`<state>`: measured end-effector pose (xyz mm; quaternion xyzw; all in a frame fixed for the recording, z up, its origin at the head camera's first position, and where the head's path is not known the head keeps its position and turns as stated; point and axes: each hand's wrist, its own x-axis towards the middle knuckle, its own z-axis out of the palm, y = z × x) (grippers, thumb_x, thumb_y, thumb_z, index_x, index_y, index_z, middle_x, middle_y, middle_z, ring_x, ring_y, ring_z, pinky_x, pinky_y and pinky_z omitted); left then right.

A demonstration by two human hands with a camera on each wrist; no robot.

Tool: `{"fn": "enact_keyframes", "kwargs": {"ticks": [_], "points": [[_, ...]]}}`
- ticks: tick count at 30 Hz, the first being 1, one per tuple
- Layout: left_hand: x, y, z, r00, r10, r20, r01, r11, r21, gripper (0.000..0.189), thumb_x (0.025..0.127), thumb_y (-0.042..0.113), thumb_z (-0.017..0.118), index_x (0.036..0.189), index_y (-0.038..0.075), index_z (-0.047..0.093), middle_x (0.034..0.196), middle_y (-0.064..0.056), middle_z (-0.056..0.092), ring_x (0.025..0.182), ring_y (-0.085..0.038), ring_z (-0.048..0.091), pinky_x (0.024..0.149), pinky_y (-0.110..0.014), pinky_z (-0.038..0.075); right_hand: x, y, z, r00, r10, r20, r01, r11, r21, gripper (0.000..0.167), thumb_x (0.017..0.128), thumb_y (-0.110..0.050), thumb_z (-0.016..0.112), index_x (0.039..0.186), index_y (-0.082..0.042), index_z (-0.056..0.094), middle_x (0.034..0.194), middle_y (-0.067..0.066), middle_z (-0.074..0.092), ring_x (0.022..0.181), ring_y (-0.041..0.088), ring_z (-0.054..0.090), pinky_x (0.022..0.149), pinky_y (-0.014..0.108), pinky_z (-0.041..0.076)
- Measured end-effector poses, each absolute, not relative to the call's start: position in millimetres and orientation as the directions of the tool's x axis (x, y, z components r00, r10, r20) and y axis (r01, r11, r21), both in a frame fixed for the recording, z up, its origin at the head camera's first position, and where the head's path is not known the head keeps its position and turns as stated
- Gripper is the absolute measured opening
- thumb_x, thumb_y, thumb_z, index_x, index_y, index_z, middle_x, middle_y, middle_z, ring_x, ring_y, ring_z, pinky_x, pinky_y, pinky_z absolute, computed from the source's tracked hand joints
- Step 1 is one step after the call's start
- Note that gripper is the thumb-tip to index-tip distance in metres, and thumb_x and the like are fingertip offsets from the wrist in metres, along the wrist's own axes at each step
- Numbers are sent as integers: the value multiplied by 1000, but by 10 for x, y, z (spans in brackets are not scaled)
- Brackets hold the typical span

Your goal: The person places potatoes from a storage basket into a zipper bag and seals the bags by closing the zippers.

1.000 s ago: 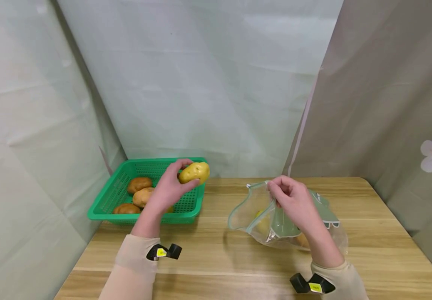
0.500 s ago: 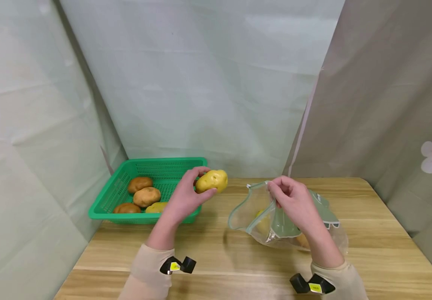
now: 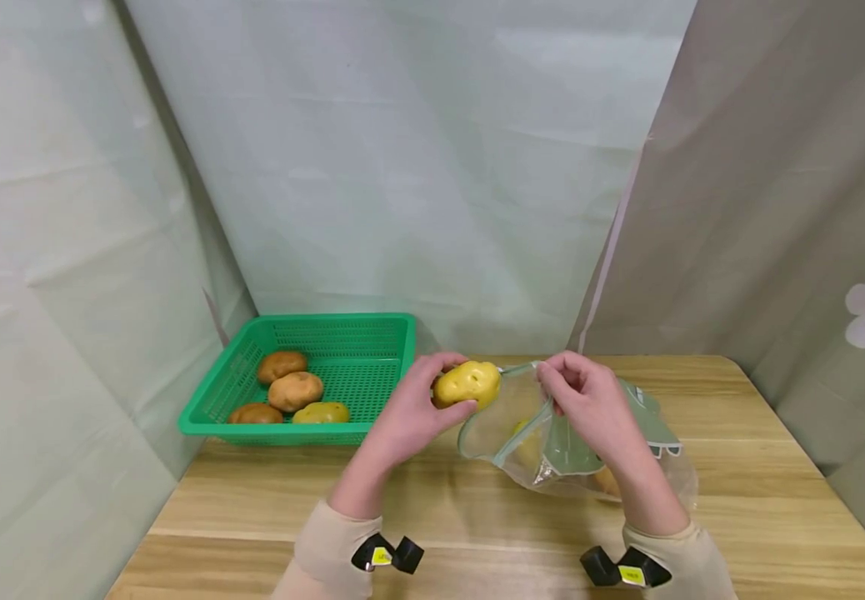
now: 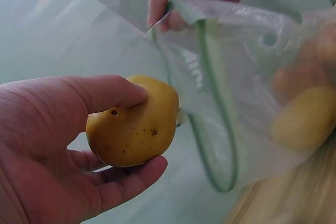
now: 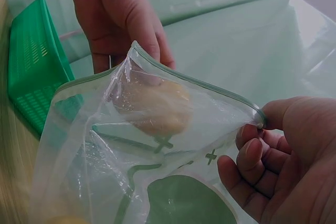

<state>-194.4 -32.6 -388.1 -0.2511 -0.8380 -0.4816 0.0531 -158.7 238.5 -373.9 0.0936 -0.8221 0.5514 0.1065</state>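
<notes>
My left hand (image 3: pixel 412 417) grips a yellow potato (image 3: pixel 468 384) between thumb and fingers, right at the mouth of a clear zip bag (image 3: pixel 503 417). In the left wrist view the potato (image 4: pixel 134 124) shows small dark pits, and the bag's green-edged opening (image 4: pixel 218 129) gapes beside it. My right hand (image 3: pixel 593 404) pinches the bag's upper rim between thumb and forefinger, seen closely in the right wrist view (image 5: pixel 273 150). Inside the bag lie a yellow potato (image 4: pixel 304 119) and browner ones (image 4: pixel 296 80). A green printed shape (image 5: pixel 189 203) covers part of the bag's side.
A green plastic basket (image 3: pixel 361 329) stands at the table's back left. In it lie brown potatoes (image 3: pixel 295 392) and a yellow one (image 3: pixel 321 412). Pale cloth (image 3: pixel 432 167) hangs behind the wooden table (image 3: pixel 477 533).
My left hand has carried the yellow potato rightward from over the basket to the bag's mouth. My right hand has kept its pinch on the rim, staying in place.
</notes>
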Motion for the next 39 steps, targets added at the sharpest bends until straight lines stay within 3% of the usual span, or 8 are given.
{"fn": "enact_keyframes", "kwargs": {"ticks": [9, 26, 29, 34, 39], "points": [[-1856, -94, -3934, -848, 410, 336, 500, 409, 763, 54, 94, 17, 90, 142, 11, 66, 135, -7, 62, 113, -22, 60, 95, -42, 57, -1583, 2383, -3716, -959, -32, 281, -273, 356, -894, 26, 111, -29, 71, 97, -8, 70, 74, 8, 62, 66, 26, 58, 59, 30, 50], [-1804, 228, -4019, -874, 363, 322, 475, 505, 721, 58, 90, 14, 95, 142, 14, 68, 134, -11, 61, 113, -26, 64, 97, -47, 56, -1582, 2382, -3707, -959, -27, 283, -274, 353, -895, 26, 111, -29, 71, 98, -6, 71, 73, 8, 61, 66, 25, 58, 60, 29, 49], [-1800, 267, -4024, -883, 349, 314, 460, 505, 731, 57, 90, 13, 95, 141, 15, 69, 133, -11, 60, 109, -25, 65, 95, -43, 58, -1583, 2380, -3710, -957, -26, 288, -279, 350, -894, 26, 111, -28, 71, 98, -6, 71, 73, 7, 61, 66, 25, 58, 60, 29, 48], [-1804, 299, -4034, -891, 344, 297, 434, 449, 781, 58, 91, 1, 91, 144, 12, 68, 131, -14, 57, 99, -21, 72, 83, -24, 62, -1582, 2379, -3717, -948, -4, 318, -301, 337, -892, 26, 112, -26, 70, 97, -5, 70, 72, 7, 60, 64, 25, 57, 57, 29, 47], [-1815, 281, -4046, -881, 350, 317, 453, 436, 777, 57, 93, -1, 88, 145, 10, 67, 135, -17, 58, 103, -25, 72, 80, -22, 61, -1583, 2391, -3721, -943, 15, 333, -308, 345, -887, 23, 112, -25, 69, 97, -8, 71, 70, 4, 59, 61, 21, 54, 55, 29, 44]]}}
